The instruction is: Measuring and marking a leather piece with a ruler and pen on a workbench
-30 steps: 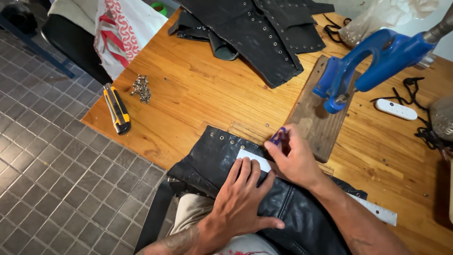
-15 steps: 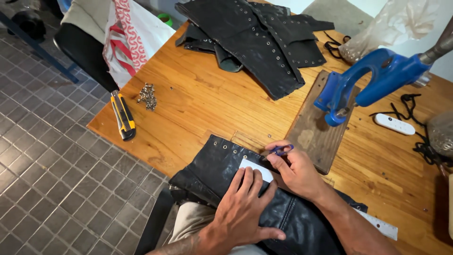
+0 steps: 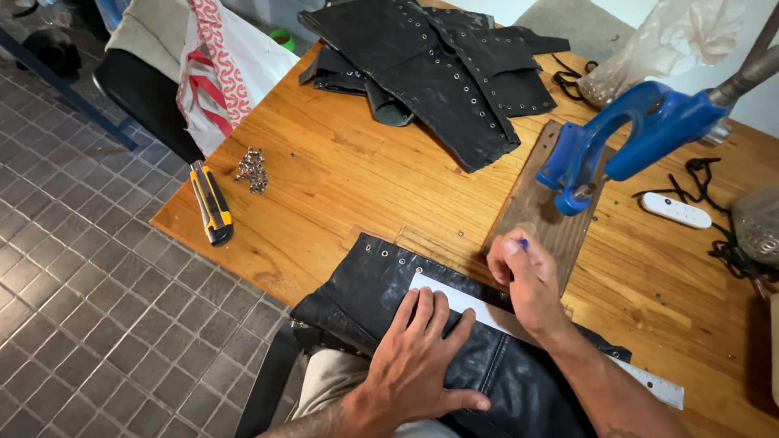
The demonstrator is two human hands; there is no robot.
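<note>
Head view shows your left hand (image 3: 418,357) spread flat, pinning the ruler (image 3: 487,311) to the black leather (image 3: 389,280) at the table's (image 3: 341,178) near edge. Your right hand (image 3: 526,284) has its fingers closed on a pen (image 3: 524,242); press the ruler firmly and run the tip tight along its edge.

black leather piece (image 3: 381,288) | flat, table edge | white ruler (image 3: 466,304) across it | pen (image 3: 523,242) upright
</note>
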